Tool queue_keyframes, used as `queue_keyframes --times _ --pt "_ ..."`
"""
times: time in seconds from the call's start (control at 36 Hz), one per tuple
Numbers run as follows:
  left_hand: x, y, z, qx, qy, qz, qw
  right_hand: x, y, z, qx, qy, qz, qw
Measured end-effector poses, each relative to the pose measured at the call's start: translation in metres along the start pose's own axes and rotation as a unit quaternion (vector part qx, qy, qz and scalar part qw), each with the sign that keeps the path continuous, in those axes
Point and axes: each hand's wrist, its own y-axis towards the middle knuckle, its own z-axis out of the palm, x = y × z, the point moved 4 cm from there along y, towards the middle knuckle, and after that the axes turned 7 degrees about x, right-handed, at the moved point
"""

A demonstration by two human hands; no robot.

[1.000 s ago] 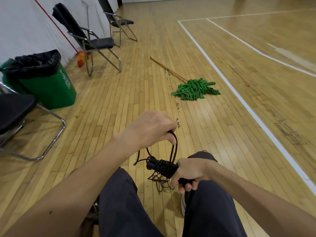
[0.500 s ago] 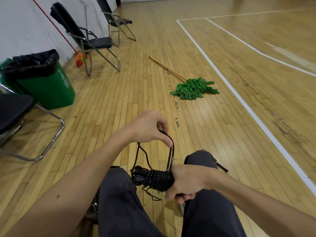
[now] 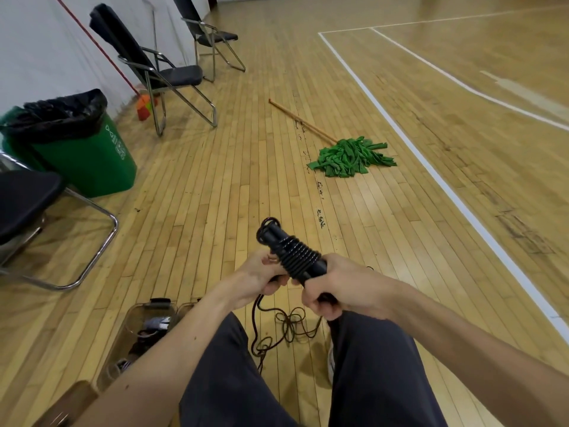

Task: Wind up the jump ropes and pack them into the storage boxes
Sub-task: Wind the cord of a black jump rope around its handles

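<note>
Folding chair [image 3: 172,73], green bin [image 3: 86,158] and mop [image 3: 351,157] stand beyond; storage box [image 3: 138,328] beside the left leg. Right hand [image 3: 338,286] grips the wound jump rope [image 3: 294,255] above the knees, pointing forward-left; left hand [image 3: 260,277] clutches its cord.

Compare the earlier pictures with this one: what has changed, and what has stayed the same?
The left hand dropped from above to beside the jump rope handles, which tipped from sideways to pointing away. The right hand still grips them; loose cord still hangs; mop unmoved.
</note>
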Motion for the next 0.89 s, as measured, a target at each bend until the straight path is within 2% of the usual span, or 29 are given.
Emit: queue_keyframes --times 0.14,0.25,0.44,0.61,0.67,0.72,0.89 --pt "0.002 -0.004 0.002 -0.032 0.022 -0.003 0.999 -0.011 0.009 -0.010 -0.010 0.091 0.018 0.996" --pt "0.001 -0.008 0.005 -0.020 0.049 0.007 0.999 -0.020 0.011 -0.023 -0.040 0.147 0.011 0.988" --pt "-0.004 -0.013 0.027 0.000 0.112 0.011 0.994 -0.027 0.014 -0.044 -0.100 0.171 -0.016 0.980" --pt "-0.013 -0.019 0.023 -0.004 0.192 0.021 0.981 -0.043 0.014 -0.062 -0.115 0.153 0.019 0.981" --pt "-0.018 -0.021 0.022 -0.007 0.266 0.020 0.964 -0.049 0.016 -0.064 -0.118 0.144 0.028 0.982" --pt "-0.025 -0.024 0.024 -0.023 0.366 0.027 0.930 -0.054 0.017 -0.065 -0.121 0.140 0.034 0.982" --pt "-0.038 -0.030 0.045 -0.035 0.600 0.043 0.798 -0.064 0.025 -0.064 -0.128 0.129 0.063 0.981"
